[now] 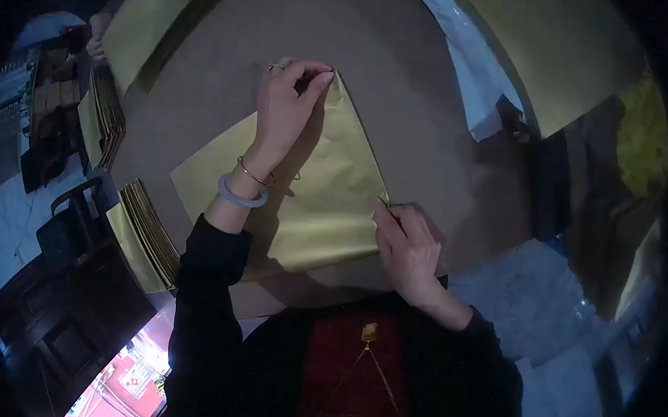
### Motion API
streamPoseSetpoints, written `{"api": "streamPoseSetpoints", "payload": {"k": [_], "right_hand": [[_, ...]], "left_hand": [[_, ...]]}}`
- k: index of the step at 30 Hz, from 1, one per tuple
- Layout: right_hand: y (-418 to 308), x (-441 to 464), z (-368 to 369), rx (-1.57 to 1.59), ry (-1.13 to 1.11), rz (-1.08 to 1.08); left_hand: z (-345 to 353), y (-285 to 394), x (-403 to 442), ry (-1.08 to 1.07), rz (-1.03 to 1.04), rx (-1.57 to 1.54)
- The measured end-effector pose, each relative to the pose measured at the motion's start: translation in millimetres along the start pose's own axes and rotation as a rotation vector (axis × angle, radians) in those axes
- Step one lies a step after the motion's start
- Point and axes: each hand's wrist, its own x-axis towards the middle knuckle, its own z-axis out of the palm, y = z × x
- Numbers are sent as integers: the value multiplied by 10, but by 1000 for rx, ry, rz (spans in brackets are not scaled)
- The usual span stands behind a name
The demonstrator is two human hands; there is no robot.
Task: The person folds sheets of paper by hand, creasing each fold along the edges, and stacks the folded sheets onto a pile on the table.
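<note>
A sheet of gold paper (pixel 328 185) lies on the brown tabletop (pixel 220 74), with a few creases across it. My left hand (pixel 290 104), wearing a ring, a thin bangle and a pale bracelet, pinches the sheet's far corner between thumb and fingertips. At the sheet's right edge, my right hand (pixel 411 250) has its fingers closed on the near right corner, where a small bit of paper sticks up. Between the two hands the edge runs fairly straight. The exact grip of the right fingertips is partly hidden.
Folded gold paper bundles (pixel 147 236) stand at the table's left edge. Large gold sheets hang at the upper left (pixel 151 21) and upper right (pixel 546 53), the latter beside a pale blue sheet (pixel 474 65). Another person's hand (pixel 97 37) shows far left, above a dark chair (pixel 69 225).
</note>
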Motion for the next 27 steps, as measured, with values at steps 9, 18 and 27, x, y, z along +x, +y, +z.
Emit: {"api": "streamPoseSetpoints", "payload": {"k": [9, 18, 27], "right_hand": [[7, -5, -8, 29, -11, -6], [-15, -31, -8, -10, -28, -43], [-44, -251, -259, -57, -49, 36]], "left_hand": [[23, 6, 4, 5, 14, -14], [8, 15, 48, -29, -25, -33], [76, -85, 47, 67, 97, 38]]}}
